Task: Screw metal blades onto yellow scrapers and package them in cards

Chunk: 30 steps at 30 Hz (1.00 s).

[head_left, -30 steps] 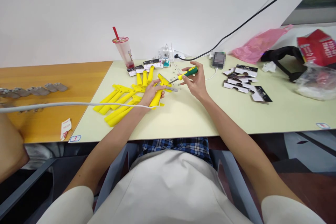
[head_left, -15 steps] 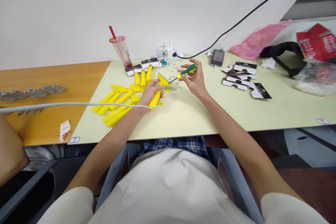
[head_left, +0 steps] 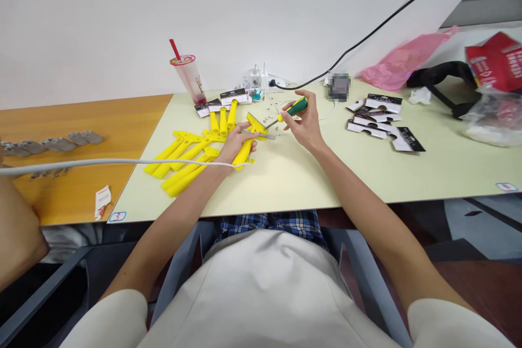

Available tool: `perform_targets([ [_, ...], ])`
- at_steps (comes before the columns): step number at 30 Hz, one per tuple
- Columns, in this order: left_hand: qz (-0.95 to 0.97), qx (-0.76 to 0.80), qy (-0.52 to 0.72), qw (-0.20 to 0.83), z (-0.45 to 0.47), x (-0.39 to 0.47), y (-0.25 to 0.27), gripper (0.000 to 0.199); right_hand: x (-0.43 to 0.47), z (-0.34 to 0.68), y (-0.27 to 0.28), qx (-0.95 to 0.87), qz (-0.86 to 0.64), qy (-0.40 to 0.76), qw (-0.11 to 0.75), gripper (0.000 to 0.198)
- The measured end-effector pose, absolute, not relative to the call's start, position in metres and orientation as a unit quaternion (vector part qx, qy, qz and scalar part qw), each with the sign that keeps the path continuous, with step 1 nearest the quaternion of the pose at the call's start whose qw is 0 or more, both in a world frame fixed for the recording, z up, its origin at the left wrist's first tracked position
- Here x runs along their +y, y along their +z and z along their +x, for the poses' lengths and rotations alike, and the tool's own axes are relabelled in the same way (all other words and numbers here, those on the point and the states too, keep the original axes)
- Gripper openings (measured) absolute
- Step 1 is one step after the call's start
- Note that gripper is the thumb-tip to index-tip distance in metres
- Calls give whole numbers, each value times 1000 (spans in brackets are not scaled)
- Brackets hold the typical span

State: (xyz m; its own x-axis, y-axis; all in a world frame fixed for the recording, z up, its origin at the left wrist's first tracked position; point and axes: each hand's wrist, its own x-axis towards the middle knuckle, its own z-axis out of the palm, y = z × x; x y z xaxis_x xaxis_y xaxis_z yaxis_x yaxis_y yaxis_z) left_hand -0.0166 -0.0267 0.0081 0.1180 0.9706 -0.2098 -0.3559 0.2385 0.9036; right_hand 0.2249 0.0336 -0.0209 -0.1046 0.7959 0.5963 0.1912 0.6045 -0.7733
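My left hand (head_left: 236, 145) is closed around a yellow scraper (head_left: 244, 153), its wide head tilted up towards the right. A flat grey metal piece (head_left: 267, 136) sticks out beside the head under my thumb. In my right hand (head_left: 305, 122) is a screwdriver (head_left: 299, 105) with a green and yellow handle, its shaft slanting down left so the tip meets the scraper head. Whether the tip sits in a screw is too small to tell. Several yellow scraper handles (head_left: 179, 176) lie left of my left hand. Small loose screws (head_left: 267, 119) are scattered behind the scraper.
A cup with a red straw (head_left: 191, 79) stands at the back. Black and white cards (head_left: 383, 119) lie at the right, near a pink bag (head_left: 402, 62). A white cable (head_left: 122, 162) crosses on the left. Another person's arm (head_left: 18, 223) is at the left edge.
The view has shifted slightly. Both hands keep their holds, with the screwdriver tip still at the scraper head; the right-hand fingers have shifted a little on the handle.
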Motion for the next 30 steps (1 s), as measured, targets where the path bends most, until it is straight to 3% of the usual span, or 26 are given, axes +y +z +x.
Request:
perform_targets([
  [8, 348, 441, 514, 648, -14, -28, 10, 64, 32, 222, -19, -692, -347, 282, 567, 105],
  [18, 361, 422, 504, 662, -17, -25, 4, 54, 33, 225, -21, -688, -358, 263, 574, 87],
  [24, 351, 444, 491, 663, -19, -23, 4, 60, 30, 220, -19, -700, -341, 285, 560, 92],
  [30, 360, 435, 487, 666, -19, -24, 3, 57, 29, 223, -16, -682, -370, 263, 573, 83],
])
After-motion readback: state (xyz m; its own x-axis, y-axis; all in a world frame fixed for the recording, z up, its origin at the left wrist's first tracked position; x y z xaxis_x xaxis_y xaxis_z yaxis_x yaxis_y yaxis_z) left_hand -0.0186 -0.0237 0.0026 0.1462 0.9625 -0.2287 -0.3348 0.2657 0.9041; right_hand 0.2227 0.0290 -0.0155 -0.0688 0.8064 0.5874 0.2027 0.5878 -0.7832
